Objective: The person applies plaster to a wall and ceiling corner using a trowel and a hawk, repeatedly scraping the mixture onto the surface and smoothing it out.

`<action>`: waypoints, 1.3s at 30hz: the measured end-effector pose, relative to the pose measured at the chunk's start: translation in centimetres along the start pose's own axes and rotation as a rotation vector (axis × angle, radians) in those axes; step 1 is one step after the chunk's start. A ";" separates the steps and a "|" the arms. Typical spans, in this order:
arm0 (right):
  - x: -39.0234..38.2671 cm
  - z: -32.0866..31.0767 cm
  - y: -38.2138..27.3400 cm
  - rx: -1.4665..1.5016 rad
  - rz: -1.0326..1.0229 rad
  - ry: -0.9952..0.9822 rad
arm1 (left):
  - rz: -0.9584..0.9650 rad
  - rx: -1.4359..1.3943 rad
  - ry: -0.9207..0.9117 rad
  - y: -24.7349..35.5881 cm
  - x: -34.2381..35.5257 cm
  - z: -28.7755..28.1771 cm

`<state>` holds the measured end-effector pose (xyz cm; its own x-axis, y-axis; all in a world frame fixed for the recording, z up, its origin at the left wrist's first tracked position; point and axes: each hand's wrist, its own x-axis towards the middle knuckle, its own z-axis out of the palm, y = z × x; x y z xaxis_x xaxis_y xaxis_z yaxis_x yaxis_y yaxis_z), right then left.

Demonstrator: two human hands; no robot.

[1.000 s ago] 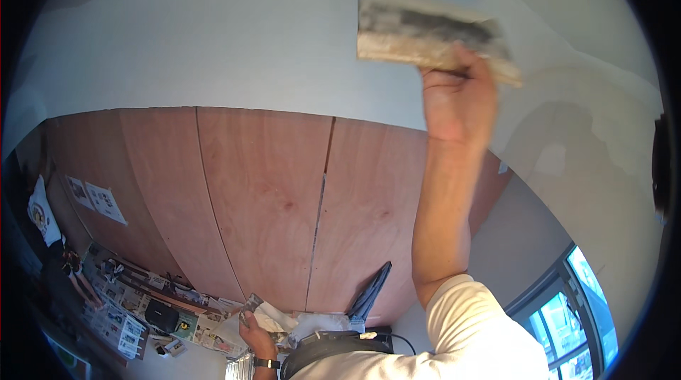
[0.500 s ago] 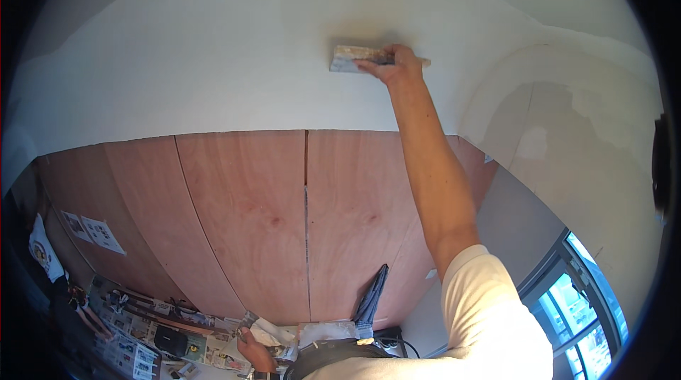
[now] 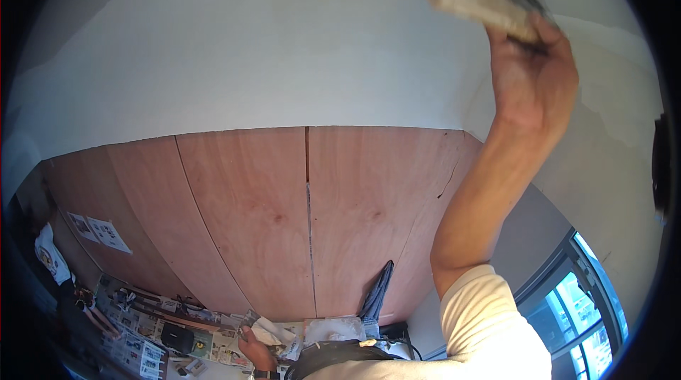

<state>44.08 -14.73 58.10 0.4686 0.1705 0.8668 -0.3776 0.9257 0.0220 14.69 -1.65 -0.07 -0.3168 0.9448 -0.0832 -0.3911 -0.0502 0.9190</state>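
Note:
My right hand (image 3: pixel 535 71) is raised at the upper right, its fingers closed round a wide putty knife (image 3: pixel 482 1) with a pale wooden back and a grey blade. The knife is blurred by motion, and its top edge runs out of view. Behind it spreads a white-coated surface (image 3: pixel 284 47) with greyer, damp-looking patches; I cannot tell whether the blade touches it. Low down, my left hand (image 3: pixel 255 351) is closed, its fingers partly hidden. Something greyish stands at its fingertips beside a pale, crumpled-looking sheet (image 3: pixel 273 330), too small to make out.
Reddish plywood panels (image 3: pixel 241 217) stand below the white surface, with papers (image 3: pixel 106 235) stuck on them. A folded dark umbrella (image 3: pixel 377 291) leans there. Newspaper and a black case (image 3: pixel 176 338) lie below. Another person in a white shirt (image 3: pixel 51 256) is at far left; a window (image 3: pixel 574 309) at right.
My right hand has swung up and to the right with the putty knife, coming nearer the camera, and the knife has tilted. My left hand stays about where it was.

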 end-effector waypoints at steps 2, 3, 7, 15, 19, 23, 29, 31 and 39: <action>-1.7 -3.8 0.9 -0.008 -0.003 -0.018 | -0.012 0.003 0.036 0.4 0.2 -0.7; -2.8 -5.3 1.0 -0.060 0.005 0.066 | -0.027 0.003 0.037 0.4 0.0 -0.6; -8.5 -12.7 1.2 -0.275 0.064 0.254 | 0.019 -0.087 0.060 1.2 -0.8 0.2; -17.8 -24.0 0.7 -0.454 0.462 0.343 | 0.064 -0.103 0.103 -0.7 -0.8 -0.1; -20.8 -28.4 3.0 -0.496 0.613 0.392 | 0.061 -0.178 0.192 -2.2 -0.2 -0.4; -22.6 -29.7 7.7 -0.489 0.674 0.325 | 0.023 -0.241 0.243 -2.4 -0.1 -0.6; -25.5 -30.5 11.0 -0.529 0.651 0.300 | -0.066 -0.329 0.293 -0.5 -0.6 1.1; -26.0 -30.5 11.6 -0.505 0.696 0.257 | -0.055 -0.334 0.295 -1.1 -1.0 0.9; -27.2 -31.6 11.5 -0.520 0.791 0.148 | -0.031 -0.176 0.322 -3.7 -0.4 0.0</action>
<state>52.24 1.93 19.05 0.3400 0.8184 0.4634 -0.2429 0.5524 -0.7974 16.22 -1.83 -3.46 -0.5470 0.7981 -0.2527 -0.5384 -0.1042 0.8362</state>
